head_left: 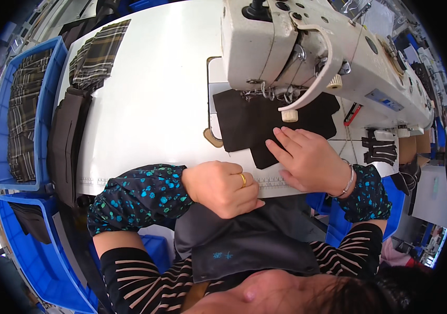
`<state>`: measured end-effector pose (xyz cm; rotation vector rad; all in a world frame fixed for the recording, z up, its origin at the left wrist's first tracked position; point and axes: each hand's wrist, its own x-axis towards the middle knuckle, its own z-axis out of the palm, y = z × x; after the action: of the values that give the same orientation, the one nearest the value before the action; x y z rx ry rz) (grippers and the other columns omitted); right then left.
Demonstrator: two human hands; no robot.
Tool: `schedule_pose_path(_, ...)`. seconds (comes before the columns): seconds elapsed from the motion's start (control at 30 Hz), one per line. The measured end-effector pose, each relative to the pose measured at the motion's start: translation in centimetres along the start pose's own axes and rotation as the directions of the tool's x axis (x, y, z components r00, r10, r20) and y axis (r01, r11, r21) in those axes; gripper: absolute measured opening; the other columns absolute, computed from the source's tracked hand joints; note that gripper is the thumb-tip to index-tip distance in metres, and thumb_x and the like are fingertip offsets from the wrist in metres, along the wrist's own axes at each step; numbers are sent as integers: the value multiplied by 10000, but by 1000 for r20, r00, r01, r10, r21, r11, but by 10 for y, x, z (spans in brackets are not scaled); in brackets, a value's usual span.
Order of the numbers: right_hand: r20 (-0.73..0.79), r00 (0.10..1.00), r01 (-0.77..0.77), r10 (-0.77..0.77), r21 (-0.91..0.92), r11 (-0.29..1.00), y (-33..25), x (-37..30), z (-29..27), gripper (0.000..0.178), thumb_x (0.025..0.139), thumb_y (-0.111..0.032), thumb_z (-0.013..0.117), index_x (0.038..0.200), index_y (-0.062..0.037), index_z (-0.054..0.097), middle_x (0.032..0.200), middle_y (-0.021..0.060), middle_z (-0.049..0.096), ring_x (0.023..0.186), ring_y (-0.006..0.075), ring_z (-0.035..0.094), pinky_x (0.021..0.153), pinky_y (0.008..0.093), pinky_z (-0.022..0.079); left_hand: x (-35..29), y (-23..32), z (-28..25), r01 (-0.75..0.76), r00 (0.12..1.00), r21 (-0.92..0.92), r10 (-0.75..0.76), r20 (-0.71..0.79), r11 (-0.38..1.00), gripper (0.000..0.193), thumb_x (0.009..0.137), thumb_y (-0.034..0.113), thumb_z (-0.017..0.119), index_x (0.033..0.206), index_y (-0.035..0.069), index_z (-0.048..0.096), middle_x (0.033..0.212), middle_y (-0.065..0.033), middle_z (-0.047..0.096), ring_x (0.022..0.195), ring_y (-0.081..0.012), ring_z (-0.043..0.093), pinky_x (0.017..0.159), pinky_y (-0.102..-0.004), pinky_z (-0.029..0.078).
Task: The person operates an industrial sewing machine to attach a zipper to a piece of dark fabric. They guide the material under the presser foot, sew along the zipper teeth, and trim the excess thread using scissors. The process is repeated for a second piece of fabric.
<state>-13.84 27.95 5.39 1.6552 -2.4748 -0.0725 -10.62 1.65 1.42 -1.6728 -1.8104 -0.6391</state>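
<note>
A dark brown-black cut fabric piece (244,123) lies under the needle area of a white sewing machine (312,57). My right hand (310,159) rests on its near part, palm down, fingers stretched out and slightly apart. At the table's front edge, by the printed ruler strip (273,184), my left hand (223,188) is closed with the fingers curled under. Whatever it may hold is hidden. A gap separates it from the fabric piece. The presser foot and needle are partly hidden by the machine head.
On the left stand a blue bin (40,152) of plaid pieces and a lower blue bin (45,261) with dark cloth. Plaid pieces (97,55) and a dark stack (68,141) lie along the white table's (145,104) left side. Small dark strips (380,150) sit at right.
</note>
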Motion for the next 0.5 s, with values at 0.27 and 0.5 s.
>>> schedule_pose_path(0.27, -219, 970, -86, 107, 104, 991, 10, 1, 14, 331, 833, -121, 721, 1138, 7, 729, 1022, 157, 775, 941, 282, 765, 819, 391, 615, 1, 1, 1, -20, 998, 25, 19, 53, 999, 260, 856, 264, 811, 770, 55, 681, 795, -25, 627, 623, -115, 548, 520, -264, 437)
schedule_pose_path(0.5, -204, 888, -287, 412, 453, 844, 21, 7, -17, 228, 920, -102, 739, 1142, -51, 730, 838, 124, 748, 741, 336, 731, 631, 425, 567, 1, 2, 12, 474, 808, 242, -527, 261, 847, 699, 863, 472, 778, 1324, -36, 646, 1410, -205, 640, 1310, -347, 617, 1015, -452, 547)
